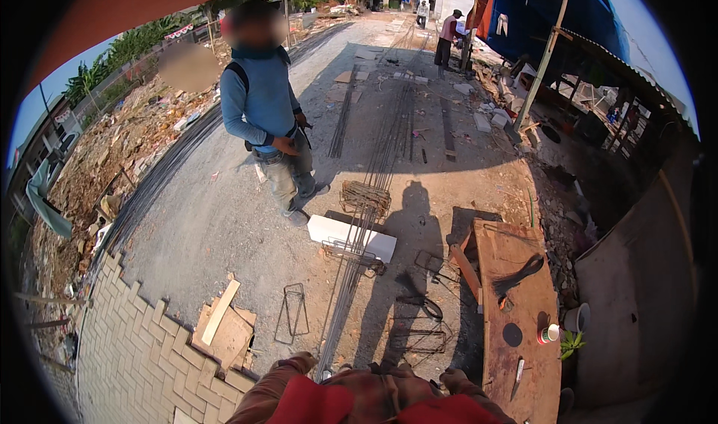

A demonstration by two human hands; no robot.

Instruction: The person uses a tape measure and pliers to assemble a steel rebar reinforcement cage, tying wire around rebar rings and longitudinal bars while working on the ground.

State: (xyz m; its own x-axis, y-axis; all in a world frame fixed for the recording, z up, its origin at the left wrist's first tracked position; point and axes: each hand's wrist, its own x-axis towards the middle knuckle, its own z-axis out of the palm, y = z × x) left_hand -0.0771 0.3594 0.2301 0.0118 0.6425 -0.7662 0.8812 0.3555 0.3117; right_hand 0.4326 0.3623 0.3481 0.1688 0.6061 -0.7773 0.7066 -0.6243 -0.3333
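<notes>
My left hand (302, 361) shows at the lower edge, just left of the near end of a bundle of long thin steel bars (345, 283). Its fingers are too small to make out. On the other side of my body, my right hand (453, 380) hangs low, left of the wooden bench (497, 394); its fingers are hidden. The bars run away from me over a white block (380, 246). Bent wire stirrups (365, 198) are clustered around the bars. A single rectangular stirrup (292, 313) lies left of them, and several more stirrups (419, 339) lie to the right.
A co-worker in a blue top (258, 102) stands left of the bars. On the bench are dark tie wire (518, 273), a knife (517, 379) and a cup (550, 334). A board (221, 312) lies by the paving blocks (134, 349). Another person (449, 39) stands farther off.
</notes>
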